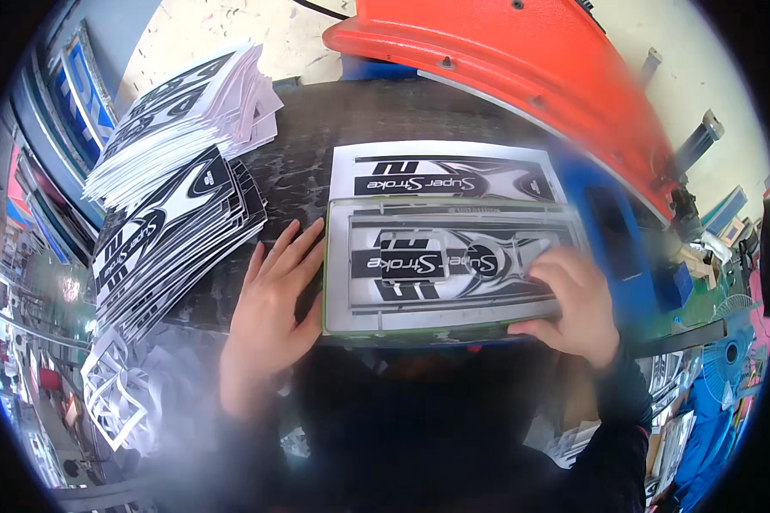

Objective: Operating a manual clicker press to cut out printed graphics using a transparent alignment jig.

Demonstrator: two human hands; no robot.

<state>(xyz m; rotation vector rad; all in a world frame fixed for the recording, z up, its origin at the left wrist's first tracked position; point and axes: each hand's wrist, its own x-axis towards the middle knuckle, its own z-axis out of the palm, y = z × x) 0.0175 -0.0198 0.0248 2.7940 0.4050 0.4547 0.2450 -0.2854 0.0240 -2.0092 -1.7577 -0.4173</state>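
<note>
A clear rectangular plate with green edges lies over a printed black-and-white sheet, whose far part shows beyond it. Through the plate I see the dark printed pattern and thin cutting outlines. My left hand rests flat with fingers spread on the dark worktop, its fingertips and thumb beside the plate's left edge. At the plate's right end my right hand is bent over it, fingers curled on top and thumb near the front edge. What lies under its palm is hidden.
A stack of black-and-white cut pieces stands left on the dark worktop, with a taller pile of white sheets behind. Paper scraps hang at the near left. A large red machine part arches over the far right; a blue fan stands beyond.
</note>
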